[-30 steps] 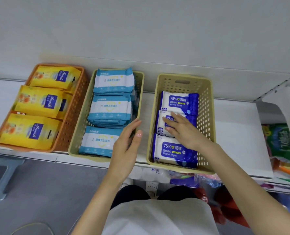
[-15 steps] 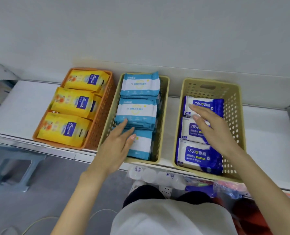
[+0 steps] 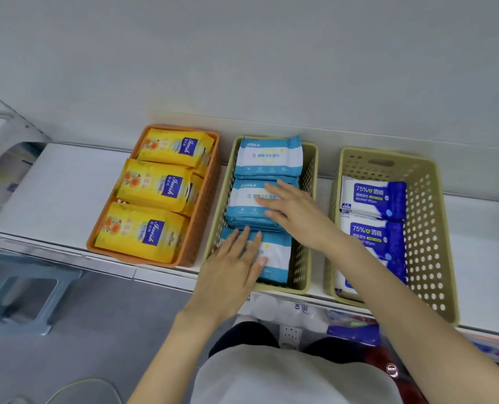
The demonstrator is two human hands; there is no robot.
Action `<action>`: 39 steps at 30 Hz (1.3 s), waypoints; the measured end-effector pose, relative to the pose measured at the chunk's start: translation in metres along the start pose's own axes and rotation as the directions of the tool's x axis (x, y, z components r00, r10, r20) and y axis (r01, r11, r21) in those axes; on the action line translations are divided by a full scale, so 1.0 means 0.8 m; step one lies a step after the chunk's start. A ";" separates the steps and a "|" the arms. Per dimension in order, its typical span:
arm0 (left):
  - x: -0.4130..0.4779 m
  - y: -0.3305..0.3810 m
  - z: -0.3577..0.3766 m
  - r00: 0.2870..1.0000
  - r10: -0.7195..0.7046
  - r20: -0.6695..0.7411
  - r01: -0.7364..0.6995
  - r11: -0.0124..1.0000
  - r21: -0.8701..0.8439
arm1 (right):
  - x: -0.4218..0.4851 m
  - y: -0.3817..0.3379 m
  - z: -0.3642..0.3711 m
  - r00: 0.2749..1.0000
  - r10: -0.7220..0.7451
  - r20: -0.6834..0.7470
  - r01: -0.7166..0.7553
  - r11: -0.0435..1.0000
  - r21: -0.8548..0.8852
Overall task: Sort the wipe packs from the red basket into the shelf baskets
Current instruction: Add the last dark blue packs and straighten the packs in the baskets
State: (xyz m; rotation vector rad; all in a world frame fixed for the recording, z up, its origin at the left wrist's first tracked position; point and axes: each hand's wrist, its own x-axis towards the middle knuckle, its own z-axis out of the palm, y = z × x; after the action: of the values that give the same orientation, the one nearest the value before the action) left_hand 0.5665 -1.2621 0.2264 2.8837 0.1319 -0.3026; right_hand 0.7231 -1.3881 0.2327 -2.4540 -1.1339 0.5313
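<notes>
On the white shelf (image 3: pixel 67 193), 3 baskets side by side: orange basket (image 3: pixel 204 199) with yellow wipe packs (image 3: pixel 155 185); middle beige basket (image 3: pixel 308 167) with light-blue wipe packs (image 3: pixel 268 156); right beige basket (image 3: pixel 426 228) with alcohol wipe packs (image 3: pixel 373 193). Left hand (image 3: pixel 230 266) lies flat, fingers straight, on the front light-blue pack (image 3: pixel 277 258); right hand (image 3: pixel 297 217) rests, fingers extended, on the middle stack (image 3: pixel 242 205).

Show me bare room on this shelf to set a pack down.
Bare white shelf left of the orange basket, and right of the right basket. That basket's back end is free. Crowded: the middle basket, under left hand and right hand; orange basket full.
</notes>
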 end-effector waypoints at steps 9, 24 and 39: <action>0.005 -0.017 -0.031 0.922 -0.266 -0.281 -0.013 0.705 -0.709 | -0.007 -0.009 0.001 1.000 -0.015 0.012 0.016 0.994 -0.113; 0.082 -0.072 -0.044 0.939 0.285 0.194 -0.325 0.919 0.222 | -0.031 -0.019 -0.002 0.986 0.132 0.101 -0.116 0.982 -0.150; 0.091 -0.071 -0.053 0.897 0.300 0.325 -0.414 0.827 0.380 | -0.035 -0.010 0.016 0.992 0.086 0.094 -0.033 0.887 -0.461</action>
State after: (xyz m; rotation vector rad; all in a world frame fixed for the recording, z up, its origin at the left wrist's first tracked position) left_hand 0.6389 -1.1924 0.2382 3.1788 -0.6029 -0.7005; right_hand 0.6947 -1.4029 0.2309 -2.9015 -1.3624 0.4637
